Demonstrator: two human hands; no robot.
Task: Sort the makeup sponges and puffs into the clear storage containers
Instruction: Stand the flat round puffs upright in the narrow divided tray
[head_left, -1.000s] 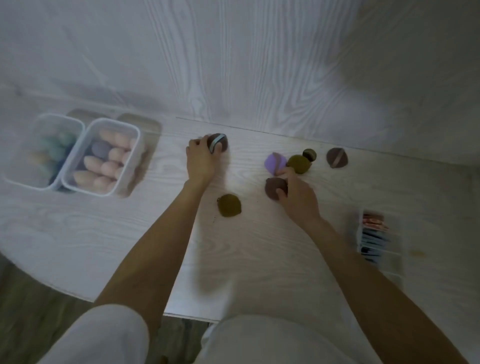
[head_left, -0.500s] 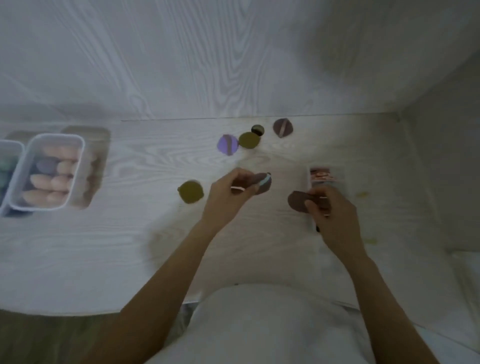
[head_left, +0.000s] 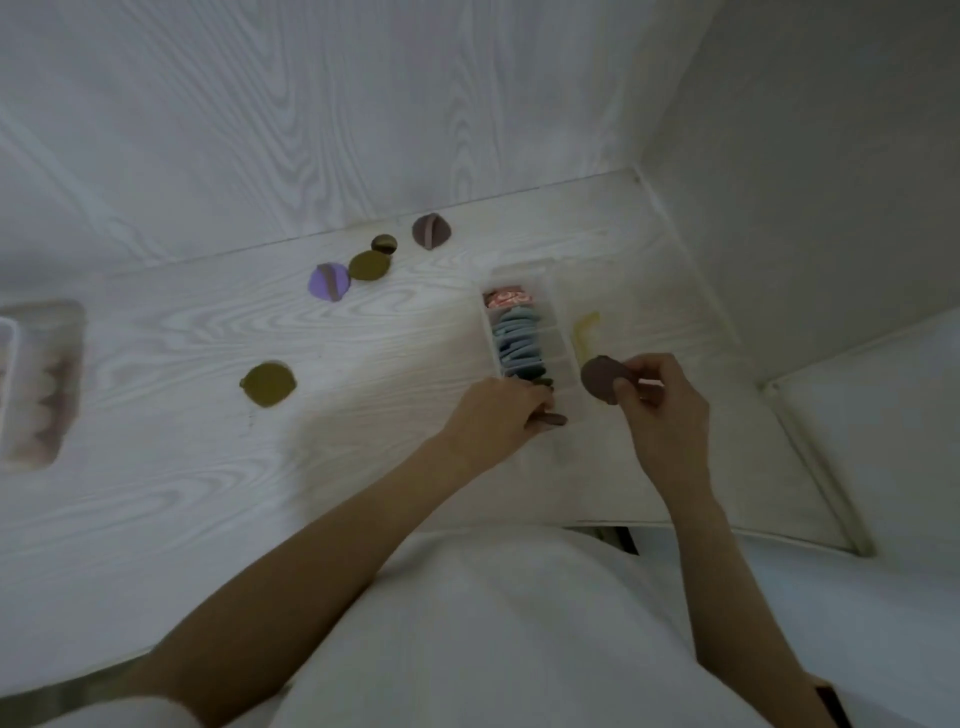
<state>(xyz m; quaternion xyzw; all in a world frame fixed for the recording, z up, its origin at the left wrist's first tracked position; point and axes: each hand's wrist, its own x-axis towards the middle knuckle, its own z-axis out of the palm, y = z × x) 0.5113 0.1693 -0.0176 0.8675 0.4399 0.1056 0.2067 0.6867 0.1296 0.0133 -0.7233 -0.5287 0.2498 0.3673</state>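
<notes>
While the left hand (head_left: 498, 415) is working at the near end of the narrow clear organizer (head_left: 563, 358), its fingers are curling around a dark brown puff (head_left: 551, 419) at the container's front edge; only a sliver of that puff is showing, so how firmly it is being held cannot be told. To the right of the organizer, the right hand (head_left: 657, 402) is pinching a second brown puff (head_left: 602, 382) by its rim between thumb and fingertips, with the other fingers folding loosely behind, and the disc is hanging clear of the table (head_left: 156, 519).

Inside the organizer, blue puffs (head_left: 517, 340) are standing on edge in a packed row, with a pink patterned one (head_left: 506, 298) at the far end. Still lying loose on the table are an olive puff (head_left: 268, 384) well to the left, and, near the back wall, a purple puff (head_left: 329, 281), another olive puff (head_left: 368, 265), a small dark puff (head_left: 384, 243) and a brown strapped puff (head_left: 431, 230). A sponge container (head_left: 39, 384) is sitting blurred at the far left edge.

These puffs are probably light, soft and compressible, so a gentle edge pinch should be enough. Turning each one upright and squeezing it slightly would likely help it slide into the tight row.
</notes>
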